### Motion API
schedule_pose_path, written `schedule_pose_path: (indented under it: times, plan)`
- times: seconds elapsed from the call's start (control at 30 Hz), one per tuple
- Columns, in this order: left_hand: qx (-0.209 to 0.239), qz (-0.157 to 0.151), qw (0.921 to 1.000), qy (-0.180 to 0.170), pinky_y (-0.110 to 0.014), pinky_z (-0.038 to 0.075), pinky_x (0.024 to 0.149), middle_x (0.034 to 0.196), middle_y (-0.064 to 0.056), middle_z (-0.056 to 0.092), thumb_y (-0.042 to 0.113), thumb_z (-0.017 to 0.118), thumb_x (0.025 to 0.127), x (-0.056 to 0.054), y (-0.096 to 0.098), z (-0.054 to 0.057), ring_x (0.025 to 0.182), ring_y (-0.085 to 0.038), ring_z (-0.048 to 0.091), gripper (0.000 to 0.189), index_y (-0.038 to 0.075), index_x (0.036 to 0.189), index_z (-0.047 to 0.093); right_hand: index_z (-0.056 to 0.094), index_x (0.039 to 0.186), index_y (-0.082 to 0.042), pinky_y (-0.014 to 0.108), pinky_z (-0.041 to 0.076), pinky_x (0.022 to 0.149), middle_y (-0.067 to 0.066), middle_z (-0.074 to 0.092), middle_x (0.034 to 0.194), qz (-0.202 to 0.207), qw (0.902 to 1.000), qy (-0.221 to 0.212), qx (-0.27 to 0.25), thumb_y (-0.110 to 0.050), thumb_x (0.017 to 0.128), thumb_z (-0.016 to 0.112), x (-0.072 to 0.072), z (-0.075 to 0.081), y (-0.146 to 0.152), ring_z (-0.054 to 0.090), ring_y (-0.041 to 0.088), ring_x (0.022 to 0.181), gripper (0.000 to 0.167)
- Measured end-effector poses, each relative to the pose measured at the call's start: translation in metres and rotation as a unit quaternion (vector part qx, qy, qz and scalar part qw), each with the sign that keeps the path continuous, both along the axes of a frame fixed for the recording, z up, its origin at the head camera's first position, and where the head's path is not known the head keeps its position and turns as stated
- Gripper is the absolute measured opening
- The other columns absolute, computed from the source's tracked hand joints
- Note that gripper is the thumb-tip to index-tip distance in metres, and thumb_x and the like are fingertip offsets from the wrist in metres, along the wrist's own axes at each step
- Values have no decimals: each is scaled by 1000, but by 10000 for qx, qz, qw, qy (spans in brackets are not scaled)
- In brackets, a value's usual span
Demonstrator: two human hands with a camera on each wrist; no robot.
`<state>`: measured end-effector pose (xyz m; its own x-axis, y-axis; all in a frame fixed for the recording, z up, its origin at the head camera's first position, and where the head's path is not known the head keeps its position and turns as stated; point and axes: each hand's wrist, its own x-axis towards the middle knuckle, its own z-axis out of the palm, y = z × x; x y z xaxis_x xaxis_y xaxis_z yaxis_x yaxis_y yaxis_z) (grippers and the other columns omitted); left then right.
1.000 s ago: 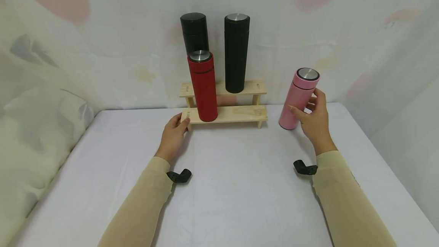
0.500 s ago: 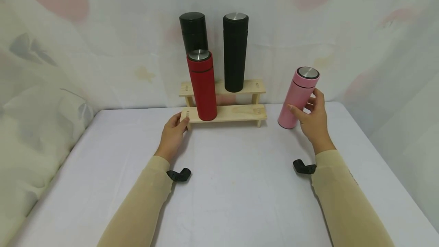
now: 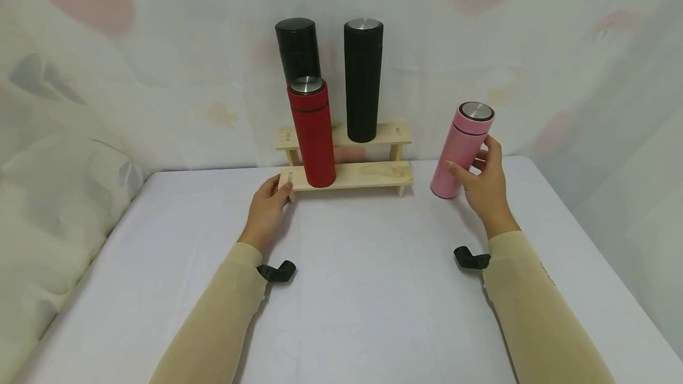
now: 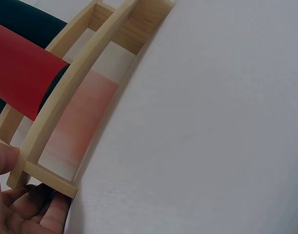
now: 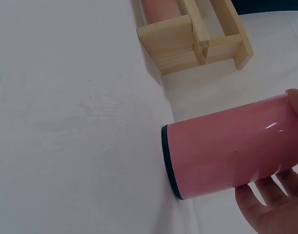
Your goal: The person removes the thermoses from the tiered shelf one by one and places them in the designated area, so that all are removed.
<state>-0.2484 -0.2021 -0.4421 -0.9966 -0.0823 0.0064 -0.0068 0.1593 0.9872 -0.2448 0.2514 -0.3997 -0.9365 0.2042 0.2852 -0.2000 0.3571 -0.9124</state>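
Observation:
My left hand (image 3: 267, 209) grips the left end of the lower step of a two-tier wooden rack (image 3: 373, 175). In the left wrist view the thumb lies over the step's end, with the fingers (image 4: 56, 212) beneath. A red thermos flask (image 3: 313, 141) with a steel-topped lid stands on that step, near its left end. My right hand (image 3: 485, 191) holds a pink thermos flask (image 3: 458, 153) to the right of the rack, thumb and fingers around its body. The flask's dark base (image 5: 170, 163) is close to the table; whether it touches I cannot tell.
On the upper step stand a black thermos flask with a steel top (image 3: 364, 82) and an all-black one (image 3: 299, 52), partly hidden by the red flask. A patterned curtain (image 3: 213, 64) hangs behind the white-covered table (image 3: 368, 289), and cloth bulges along its left edge.

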Motion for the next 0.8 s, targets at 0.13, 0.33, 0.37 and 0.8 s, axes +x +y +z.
schedule_pose_path:
  times: [0.13, 0.33, 0.37, 0.8]
  plan:
    - [-69, -7, 10000, -52, -36, 46, 118, 161, -19, 51, 30, 59, 115, 1, 0, 2, 143, -25, 54, 64, -2, 167, 37, 18, 172, -28, 53, 49, 109, 17, 44, 152, 22, 9999, -138, 70, -29, 103, 80, 2, 4, 0, 50, 34, 135, 93]
    - [-45, 20, 9999, -92, -36, 46, 118, 161, -19, 51, 29, 59, 115, 2, 0, 2, 144, -26, 54, 64, -2, 166, 37, 17, 173, -28, 53, 51, 108, 16, 43, 154, 23, 9995, -323, 28, -38, 103, 78, 7, 14, 1, 48, 35, 138, 93]
    - [-56, 30, 9999, -110, -35, 46, 118, 161, -19, 51, 30, 59, 115, 2, 0, 2, 144, -26, 54, 64, -2, 166, 37, 17, 173, -28, 53, 51, 108, 16, 43, 155, 17, 9994, -332, 15, -38, 103, 78, 8, 16, 1, 48, 34, 139, 93]
    - [-15, -40, 10000, -69, -37, 46, 118, 160, -20, 52, 31, 58, 115, 1, -2, 2, 142, -26, 56, 64, -2, 166, 38, 28, 170, -27, 45, 52, 105, 9, 47, 154, -104, 9998, 131, -85, -39, 103, 78, 18, 43, 5, 53, 25, 136, 84]
